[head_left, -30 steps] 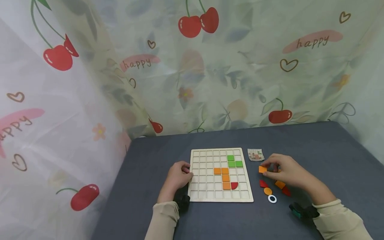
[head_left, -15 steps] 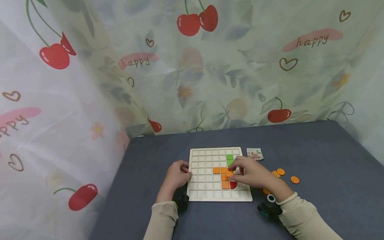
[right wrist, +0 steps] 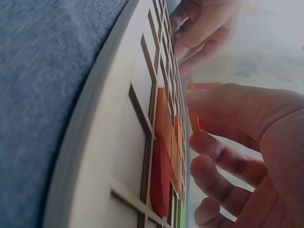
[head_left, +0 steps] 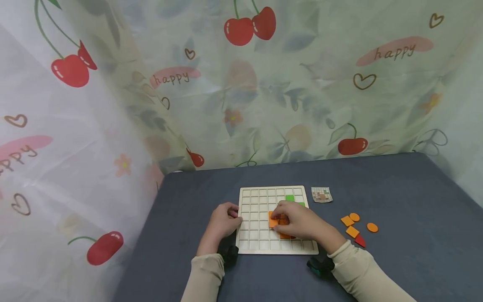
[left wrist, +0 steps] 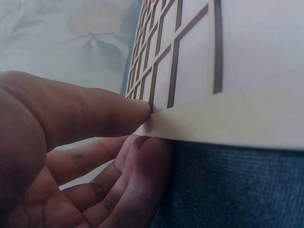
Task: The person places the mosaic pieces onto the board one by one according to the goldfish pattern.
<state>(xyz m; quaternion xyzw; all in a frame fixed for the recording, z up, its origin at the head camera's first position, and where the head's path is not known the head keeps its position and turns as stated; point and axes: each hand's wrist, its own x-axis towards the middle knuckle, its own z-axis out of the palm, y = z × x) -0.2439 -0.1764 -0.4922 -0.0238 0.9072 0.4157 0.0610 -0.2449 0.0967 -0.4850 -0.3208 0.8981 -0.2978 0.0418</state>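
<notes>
A pale wooden grid board (head_left: 254, 247) lies on the table. At its left edge my left hand (head_left: 223, 222) holds the board, thumb on the rim and fingers curled at the side, as the left wrist view shows of the rim (left wrist: 237, 123). My right hand (head_left: 299, 220) pinches an orange square tile (head_left: 273, 223) above the board's middle; the right wrist view shows that tile (right wrist: 194, 122) raised off the grid. Set in the cells are orange tiles (right wrist: 163, 116), a red rounded tile (right wrist: 160, 183) and green tiles (head_left: 289, 197), partly hidden by the right hand.
Right of the board lie loose orange square tiles (head_left: 352, 232), orange round tiles (head_left: 372, 227) and a red tile (head_left: 360, 240). A small printed card (head_left: 321, 194) sits by the board's upper right corner. The right forearm covers part of the grey tabletop (head_left: 407, 197).
My right hand has carried the orange square tile from the loose pieces leftward over the board, to the left part of the orange group. The left hand stays at the board's edge.
</notes>
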